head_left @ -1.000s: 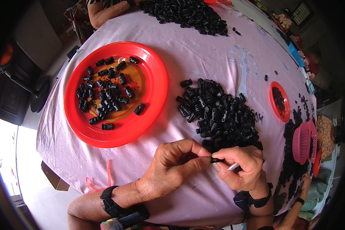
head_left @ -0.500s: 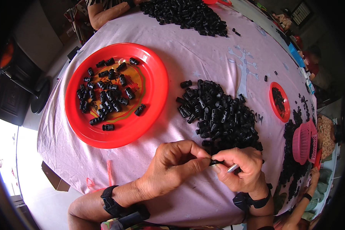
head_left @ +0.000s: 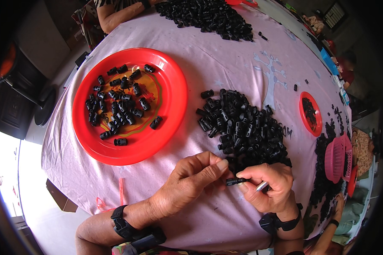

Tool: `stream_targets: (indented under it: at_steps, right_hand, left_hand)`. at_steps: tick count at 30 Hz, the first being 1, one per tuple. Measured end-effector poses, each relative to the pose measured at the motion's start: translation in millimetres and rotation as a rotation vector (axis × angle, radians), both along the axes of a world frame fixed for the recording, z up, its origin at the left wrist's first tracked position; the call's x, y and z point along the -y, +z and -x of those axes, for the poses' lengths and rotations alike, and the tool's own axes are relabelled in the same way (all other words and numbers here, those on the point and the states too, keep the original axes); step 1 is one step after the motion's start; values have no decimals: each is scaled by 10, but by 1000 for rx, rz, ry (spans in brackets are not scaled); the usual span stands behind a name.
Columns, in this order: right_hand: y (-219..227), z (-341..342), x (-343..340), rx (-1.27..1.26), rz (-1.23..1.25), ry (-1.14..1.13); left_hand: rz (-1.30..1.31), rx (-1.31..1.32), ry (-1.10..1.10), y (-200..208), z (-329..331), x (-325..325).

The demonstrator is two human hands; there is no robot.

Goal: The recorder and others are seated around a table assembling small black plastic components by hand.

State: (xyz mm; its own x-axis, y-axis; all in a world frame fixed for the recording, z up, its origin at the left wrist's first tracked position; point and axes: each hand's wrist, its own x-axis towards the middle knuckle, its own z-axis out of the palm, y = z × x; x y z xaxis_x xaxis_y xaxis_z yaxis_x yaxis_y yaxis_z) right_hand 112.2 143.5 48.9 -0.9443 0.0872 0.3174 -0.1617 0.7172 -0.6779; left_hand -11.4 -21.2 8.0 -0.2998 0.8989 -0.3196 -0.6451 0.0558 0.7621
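Note:
My right hand (head_left: 268, 187) pinches a small black cord lock (head_left: 236, 181) between thumb and forefinger, its free end toward my left hand. A silver metal rod (head_left: 262, 186) sticks out between the same hand's curled fingers. Just left of the cord lock, my left hand (head_left: 195, 180) is closed, thumb pressed to the forefinger; whether a small piece is between them is hidden. Beyond both hands lies a pile of black cord locks (head_left: 242, 123). A red plate (head_left: 172, 97) at the left carries several more cord locks (head_left: 125, 106).
A pink patterned cloth (head_left: 225, 63) covers the table. A larger black pile (head_left: 208, 17) lies at the far side near another person's arm (head_left: 119, 17). On the right are a small red dish (head_left: 305, 121), a pink basket (head_left: 337, 159), scattered black parts and another person's hand (head_left: 338, 208).
My left fingers have come away from the cord lock and the thumb has lifted, so more of the piece shows in my right hand. At the right edge, the other person's hand has shifted.

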Motion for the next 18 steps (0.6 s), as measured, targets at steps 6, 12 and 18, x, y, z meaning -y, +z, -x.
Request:
stream_targets:
  at_steps: [6,12,18]
  right_hand:
    - [23,3,-13,44,13,36]
    - [-5,-4,-14,40,15,31]
    - [-3,-8,-13,49,41,13]
  left_hand:
    - [-92,18,-43,23,-58,1]
    - [-86,20,-110,2,-22,17]
    - [-70,7,-113,22,-30,28]
